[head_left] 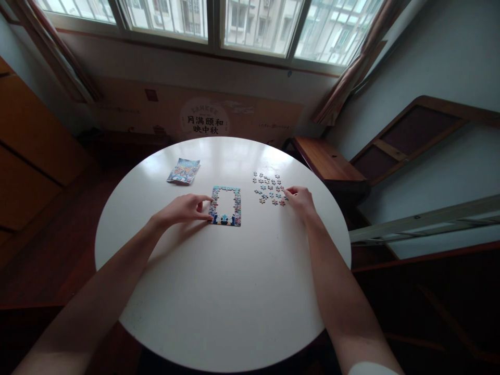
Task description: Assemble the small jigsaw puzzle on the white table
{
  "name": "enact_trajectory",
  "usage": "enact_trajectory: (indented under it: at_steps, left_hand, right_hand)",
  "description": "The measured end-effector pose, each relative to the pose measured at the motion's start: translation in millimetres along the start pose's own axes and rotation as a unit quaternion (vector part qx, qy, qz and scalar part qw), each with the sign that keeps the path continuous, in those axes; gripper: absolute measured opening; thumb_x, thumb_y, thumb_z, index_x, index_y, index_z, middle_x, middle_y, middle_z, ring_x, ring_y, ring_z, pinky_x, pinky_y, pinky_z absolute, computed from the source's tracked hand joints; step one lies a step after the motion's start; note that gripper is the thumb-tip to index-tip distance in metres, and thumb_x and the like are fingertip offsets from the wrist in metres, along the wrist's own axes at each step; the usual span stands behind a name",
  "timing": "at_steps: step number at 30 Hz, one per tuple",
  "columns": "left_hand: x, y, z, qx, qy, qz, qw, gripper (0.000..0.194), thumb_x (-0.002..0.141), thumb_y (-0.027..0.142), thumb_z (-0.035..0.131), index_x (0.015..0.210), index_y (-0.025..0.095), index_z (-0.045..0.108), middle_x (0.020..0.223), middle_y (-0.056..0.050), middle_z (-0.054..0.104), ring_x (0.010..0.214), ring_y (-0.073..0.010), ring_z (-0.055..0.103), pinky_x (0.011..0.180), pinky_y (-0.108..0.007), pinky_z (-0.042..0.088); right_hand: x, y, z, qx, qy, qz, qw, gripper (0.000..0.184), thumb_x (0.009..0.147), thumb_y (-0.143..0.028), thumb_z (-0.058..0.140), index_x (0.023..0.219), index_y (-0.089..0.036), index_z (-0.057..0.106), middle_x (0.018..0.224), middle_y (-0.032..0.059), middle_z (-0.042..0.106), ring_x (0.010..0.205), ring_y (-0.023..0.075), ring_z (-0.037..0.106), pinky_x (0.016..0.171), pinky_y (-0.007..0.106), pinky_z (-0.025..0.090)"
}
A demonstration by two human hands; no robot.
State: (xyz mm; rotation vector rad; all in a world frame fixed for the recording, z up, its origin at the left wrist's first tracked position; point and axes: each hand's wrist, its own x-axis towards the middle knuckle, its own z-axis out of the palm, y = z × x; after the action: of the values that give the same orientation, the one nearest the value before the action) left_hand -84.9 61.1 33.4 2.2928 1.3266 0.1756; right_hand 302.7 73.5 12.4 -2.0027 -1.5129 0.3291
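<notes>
A partly assembled jigsaw puzzle [237, 208] lies flat on the white table. Its colourful border surrounds a pale opening, and a blue-and-white figure fills its lower part. My left hand [187, 208] rests at the puzzle's left edge, thumb and index finger spread apart and touching it. Several loose puzzle pieces [269, 187] are scattered to the right of the puzzle. At their right side my right hand [300, 199] is closed in a pinch on a small puzzle piece, largely hidden by the fingertips.
The round white table [219, 291] carries a colourful printed packet [184, 172] at the back left. Behind the table's right side stands a wooden bench [328, 159]. Windows [258, 26] and a printed banner [265, 112] are beyond.
</notes>
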Motion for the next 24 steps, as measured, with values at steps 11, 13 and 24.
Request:
enact_trajectory:
  at_steps: [11, 13, 24]
  left_hand:
    - [-0.1, -0.2, 0.3, 0.002, 0.000, 0.000, 1.000, 0.070, 0.071, 0.064, 0.065, 0.129, 0.025, 0.060, 0.082, -0.001, 0.068, 0.070, -0.0175, 0.060, 0.060, -0.026, 0.035]
    - [0.0, -0.4, 0.2, 0.001, 0.001, 0.001, 1.000, 0.069, 0.071, 0.063, 0.065, 0.128, 0.025, 0.060, 0.082, -0.001, 0.069, 0.071, -0.0176, 0.060, 0.060, -0.026, 0.035]
    - [0.3, -2.2, 0.5, 0.003, 0.002, 0.007, 1.000, 0.071, 0.070, 0.066, 0.065, 0.128, 0.025, 0.060, 0.082, -0.001, 0.068, 0.070, -0.0170, 0.061, 0.058, -0.026, 0.035]
  right_hand:
    - [0.0, 0.0, 0.2, -0.005, 0.002, 0.009, 1.000, 0.024, 0.078, -0.033, 0.060, 0.084, -0.016, 0.075, 0.085, 0.0088, 0.074, 0.078, 0.0203, 0.067, 0.069, 0.028, 0.045]
    - [0.2, 0.2, 0.1, -0.004, 0.001, 0.008, 1.000, 0.024, 0.078, -0.033, 0.060, 0.084, -0.016, 0.075, 0.085, 0.0086, 0.074, 0.078, 0.0202, 0.066, 0.069, 0.028, 0.045]
    - [1.5, 0.4, -3.3, -0.007, -0.002, 0.006, 1.000, 0.024, 0.077, -0.030, 0.059, 0.087, -0.016, 0.075, 0.086, 0.0083, 0.074, 0.078, 0.0198, 0.065, 0.072, 0.028, 0.047]
